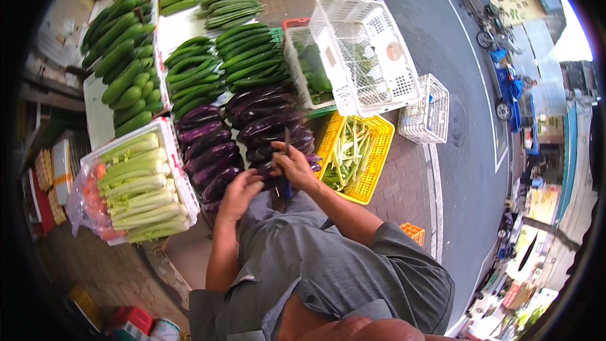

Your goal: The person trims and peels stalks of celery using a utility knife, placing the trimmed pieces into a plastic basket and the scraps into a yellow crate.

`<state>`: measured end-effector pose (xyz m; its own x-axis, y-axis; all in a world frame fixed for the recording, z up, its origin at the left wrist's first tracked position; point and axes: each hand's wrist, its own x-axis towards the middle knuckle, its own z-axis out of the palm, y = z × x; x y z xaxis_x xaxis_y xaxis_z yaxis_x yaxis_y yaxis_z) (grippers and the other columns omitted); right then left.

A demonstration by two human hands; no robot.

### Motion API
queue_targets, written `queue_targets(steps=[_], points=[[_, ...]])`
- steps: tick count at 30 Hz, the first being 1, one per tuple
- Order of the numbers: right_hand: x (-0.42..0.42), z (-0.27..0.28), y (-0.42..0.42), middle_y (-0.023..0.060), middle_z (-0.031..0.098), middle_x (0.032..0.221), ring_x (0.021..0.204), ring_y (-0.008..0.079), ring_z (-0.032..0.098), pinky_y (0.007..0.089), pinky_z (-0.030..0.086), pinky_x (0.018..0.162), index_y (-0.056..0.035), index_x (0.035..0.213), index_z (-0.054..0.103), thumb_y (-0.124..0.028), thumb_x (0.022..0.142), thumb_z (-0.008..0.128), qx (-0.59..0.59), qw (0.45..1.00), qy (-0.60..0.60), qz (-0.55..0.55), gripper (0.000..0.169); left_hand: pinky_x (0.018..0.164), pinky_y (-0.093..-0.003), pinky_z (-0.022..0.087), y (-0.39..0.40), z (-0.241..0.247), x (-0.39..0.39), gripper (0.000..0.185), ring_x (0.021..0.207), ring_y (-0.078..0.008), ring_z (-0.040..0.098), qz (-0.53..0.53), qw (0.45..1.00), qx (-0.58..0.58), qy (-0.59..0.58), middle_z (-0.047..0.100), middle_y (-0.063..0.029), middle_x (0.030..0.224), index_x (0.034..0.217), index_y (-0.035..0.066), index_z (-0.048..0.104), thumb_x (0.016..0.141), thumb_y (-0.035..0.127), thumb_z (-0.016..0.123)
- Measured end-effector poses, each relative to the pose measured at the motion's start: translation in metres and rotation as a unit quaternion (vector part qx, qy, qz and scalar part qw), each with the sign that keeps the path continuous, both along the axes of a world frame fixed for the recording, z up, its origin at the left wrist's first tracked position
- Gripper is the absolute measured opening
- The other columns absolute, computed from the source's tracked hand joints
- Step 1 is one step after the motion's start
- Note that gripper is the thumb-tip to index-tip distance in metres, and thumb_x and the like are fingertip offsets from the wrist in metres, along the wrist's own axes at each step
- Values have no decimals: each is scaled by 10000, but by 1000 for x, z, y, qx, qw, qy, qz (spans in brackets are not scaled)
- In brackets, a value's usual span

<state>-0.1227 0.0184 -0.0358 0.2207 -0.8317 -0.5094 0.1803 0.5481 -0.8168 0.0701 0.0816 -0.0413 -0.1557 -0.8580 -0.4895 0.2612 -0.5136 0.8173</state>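
Observation:
My right hand (294, 166) is closed around a knife (287, 138), its narrow blade pointing up over the eggplants (265, 121). To its left, my left hand (241, 192) has bent fingers near the front end of the eggplant rows; whether it touches one cannot be made out. A second row of eggplants (208, 139) lies left of the first. Right of my right hand stands a yellow plastic crate (381, 151) with cut stalks and green leaves inside.
A foam box (189, 194) of celery (142, 189) is at the left. Cucumbers (248, 54) lie beyond the eggplants. A white plastic crate (402, 64) rests tilted over another crate of green vegetables. A smaller white crate (433, 113) stands on the paving beside the road.

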Motion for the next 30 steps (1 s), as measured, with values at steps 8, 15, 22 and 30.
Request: queue_targets(steps=[8, 15, 22, 30], points=[[-64, 36, -27, 229, 568, 1238, 1141, 304, 569, 376, 462, 968, 67, 1413, 340, -223, 881, 699, -222, 968, 115, -27, 704, 666, -277, 501, -3, 19, -63, 127, 678, -108, 559, -71, 997, -7, -8, 567, -23, 788, 983, 21, 551, 900, 85, 624], [-211, 14, -80, 152, 607, 1155, 1229, 370, 476, 737, 131, 1063, -16, 1219, 563, -429, 787, 713, -346, 645, 679, 54, 616, 528, -270, 510, 4, 7, -85, 169, 510, -81, 494, 55, 998, -9, -35, 485, 11, 620, 858, 63, 515, 857, 82, 682], [-230, 8, -101, 89, 646, 959, 1158, 325, 516, 798, 133, 1016, -116, 840, 697, -401, 825, 680, -282, 662, 689, 91, 286, 510, -268, 504, 13, 6, -126, 149, 494, -86, 488, 91, 995, -12, -35, 497, 1, 608, 883, 44, 533, 910, 137, 646], [-334, 60, -42, 126, 595, 768, 796, 310, 552, 427, 458, 731, -27, 721, 614, -295, 818, 729, -339, 691, 637, -44, 308, 567, -296, 521, 4, 9, -115, 130, 525, -109, 511, 82, 995, -44, -24, 489, -9, 608, 913, 47, 519, 950, 153, 584]])
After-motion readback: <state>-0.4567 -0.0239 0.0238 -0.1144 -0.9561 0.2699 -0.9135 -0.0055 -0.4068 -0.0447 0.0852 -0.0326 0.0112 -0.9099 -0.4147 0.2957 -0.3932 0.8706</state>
